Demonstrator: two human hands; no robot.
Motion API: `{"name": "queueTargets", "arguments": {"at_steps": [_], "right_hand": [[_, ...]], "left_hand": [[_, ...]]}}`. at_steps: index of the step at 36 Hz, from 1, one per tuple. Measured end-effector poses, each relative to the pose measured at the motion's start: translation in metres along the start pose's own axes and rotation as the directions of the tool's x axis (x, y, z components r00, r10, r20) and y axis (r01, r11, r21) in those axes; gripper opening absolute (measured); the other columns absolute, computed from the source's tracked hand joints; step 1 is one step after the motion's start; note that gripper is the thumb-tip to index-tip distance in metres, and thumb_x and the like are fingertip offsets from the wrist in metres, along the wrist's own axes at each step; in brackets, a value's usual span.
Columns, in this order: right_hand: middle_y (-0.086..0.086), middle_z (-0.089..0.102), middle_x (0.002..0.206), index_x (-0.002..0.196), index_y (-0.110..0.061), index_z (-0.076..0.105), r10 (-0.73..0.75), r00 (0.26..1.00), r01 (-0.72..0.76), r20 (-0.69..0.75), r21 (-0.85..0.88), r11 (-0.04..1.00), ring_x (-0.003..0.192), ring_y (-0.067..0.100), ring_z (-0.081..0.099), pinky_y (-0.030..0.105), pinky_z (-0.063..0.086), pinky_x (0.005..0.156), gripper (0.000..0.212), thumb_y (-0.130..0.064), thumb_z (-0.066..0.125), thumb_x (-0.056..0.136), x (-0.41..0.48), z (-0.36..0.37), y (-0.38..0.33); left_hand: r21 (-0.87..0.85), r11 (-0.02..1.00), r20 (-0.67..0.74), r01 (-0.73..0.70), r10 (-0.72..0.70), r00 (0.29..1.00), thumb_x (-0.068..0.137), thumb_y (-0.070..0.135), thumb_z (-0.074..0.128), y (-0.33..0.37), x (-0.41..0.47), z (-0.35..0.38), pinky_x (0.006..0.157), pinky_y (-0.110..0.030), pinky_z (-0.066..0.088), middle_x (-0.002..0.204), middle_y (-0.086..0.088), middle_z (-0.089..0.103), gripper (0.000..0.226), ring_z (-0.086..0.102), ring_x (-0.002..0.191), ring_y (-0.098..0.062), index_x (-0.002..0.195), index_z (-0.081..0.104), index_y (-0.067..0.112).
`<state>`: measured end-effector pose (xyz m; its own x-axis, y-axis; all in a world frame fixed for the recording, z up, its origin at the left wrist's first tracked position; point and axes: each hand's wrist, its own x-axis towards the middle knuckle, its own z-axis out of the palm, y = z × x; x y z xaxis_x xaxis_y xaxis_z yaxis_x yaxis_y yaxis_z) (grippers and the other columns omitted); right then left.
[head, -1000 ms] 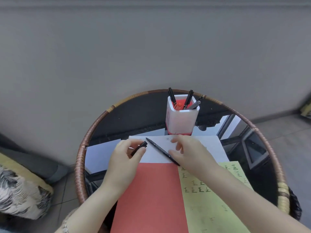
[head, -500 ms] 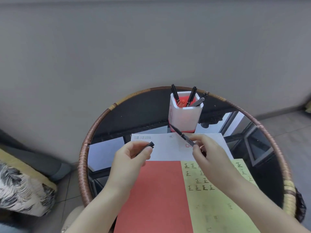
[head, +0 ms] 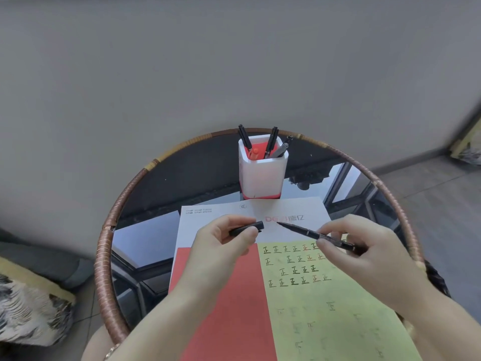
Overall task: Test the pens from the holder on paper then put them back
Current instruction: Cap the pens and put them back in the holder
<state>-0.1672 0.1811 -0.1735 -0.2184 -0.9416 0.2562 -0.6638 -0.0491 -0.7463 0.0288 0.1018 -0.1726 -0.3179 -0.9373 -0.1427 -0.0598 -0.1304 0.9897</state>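
A patterned fabric cushion [head: 31, 308] is seen at far left, off the surface. The round surface [head: 104, 256] is rimmed w/ woven rattan. Its top is dark, glossy glass w/ reflections.

The left hand [head: 218, 248] is curled round a short black plastic cap [head: 256, 225], pinched btwn thumb & fingers, w/ the cap's right end raised slightly.

Beneath the hands 3 flat sheets are laid:
- a white sheet [head: 205, 220] w/ a printed logo, farthest back
- a red sheet [head: 229, 308] overlapping it
- a matte green sheet [head: 325, 321] at right, marked w/ rows of handwritten characters

Behind the white sheet a squarish white plastic holder [head: 261, 178] w/ rounded corners & a red base is stood upright. Several slim pens [head: 244, 136] are leaned inside.

The uncapped black pen [head: 302, 230] is gripped toward its rear by the right hand [head: 369, 259], fingers curled. Its long axis is laid nearly level, left-right. The tip is pointed left at the cap, over the white sheet. Tip & cap are apart. Whether the tip touches the paper can't be told.
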Motion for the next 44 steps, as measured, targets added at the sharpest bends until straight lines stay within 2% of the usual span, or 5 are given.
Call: {"name": "queueTargets", "arguments": {"at_steps": [17,24,31,39,44], "right_hand": [[-0.016,0.061,0.082,0.078,-0.04,0.063,-0.091,0.994,0.097,0.054,-0.111,0.989,0.06,0.014,0.053,0.012,0.037,0.051,0.012,-0.047,0.058,0.07,-0.004,0.004,-0.001],[-0.022,0.06,0.069,0.083,-0.032,0.067,-0.233,0.972,0.235,0.028,-0.149,0.961,0.054,0.013,0.058,0.026,0.046,0.046,0.017,-0.044,0.055,0.077,-0.005,0.0,-0.005],[-0.012,0.061,0.066,0.078,-0.015,0.074,-0.391,0.917,0.4,0.085,-0.17,0.901,0.055,-0.02,0.038,-0.003,0.025,0.053,0.022,-0.03,0.058,0.08,-0.002,0.003,-0.013],[-0.014,0.057,0.059,0.076,-0.018,0.073,-0.391,0.92,0.389,-0.017,-0.08,0.918,0.05,-0.003,0.04,0.003,0.025,0.05,0.021,-0.036,0.061,0.079,-0.003,0.009,-0.013],[-0.013,0.06,0.058,0.082,-0.029,0.067,-0.347,0.938,0.347,-0.025,0.003,0.938,0.048,0.007,0.049,0.019,0.036,0.043,0.022,-0.049,0.059,0.078,-0.003,0.007,-0.018]], "left_hand": [[0.122,0.991,0.099,-0.046,0.034,0.995,0.081,0.004,0.065,0.006,-0.008,0.012,0.056,-0.008,0.044,0.057,0.012,0.065,0.014,0.056,0.053,0.002,0.082,0.069,0.017],[0.146,0.989,0.15,-0.014,-0.009,0.989,0.083,0.008,0.063,0.013,-0.008,0.007,0.052,-0.01,0.042,0.055,0.006,0.063,0.009,0.051,0.046,-0.005,0.082,0.071,0.013],[0.184,0.982,0.278,-0.029,-0.024,0.96,0.082,0.005,0.063,0.019,-0.014,0.006,0.051,-0.01,0.04,0.051,0.007,0.059,0.013,0.047,0.045,-0.005,0.076,0.071,0.013],[0.112,0.971,0.246,-0.209,0.177,0.953,0.08,-0.005,0.063,0.019,-0.024,0.01,0.051,-0.01,0.04,0.051,0.009,0.061,0.017,0.053,0.048,0.001,0.076,0.068,0.01],[0.134,0.929,0.241,-0.346,0.308,0.92,0.071,0.015,0.064,0.017,-0.026,0.01,0.054,-0.011,0.042,0.06,0.013,0.065,0.009,0.056,0.055,0.001,0.074,0.068,0.023]]}}
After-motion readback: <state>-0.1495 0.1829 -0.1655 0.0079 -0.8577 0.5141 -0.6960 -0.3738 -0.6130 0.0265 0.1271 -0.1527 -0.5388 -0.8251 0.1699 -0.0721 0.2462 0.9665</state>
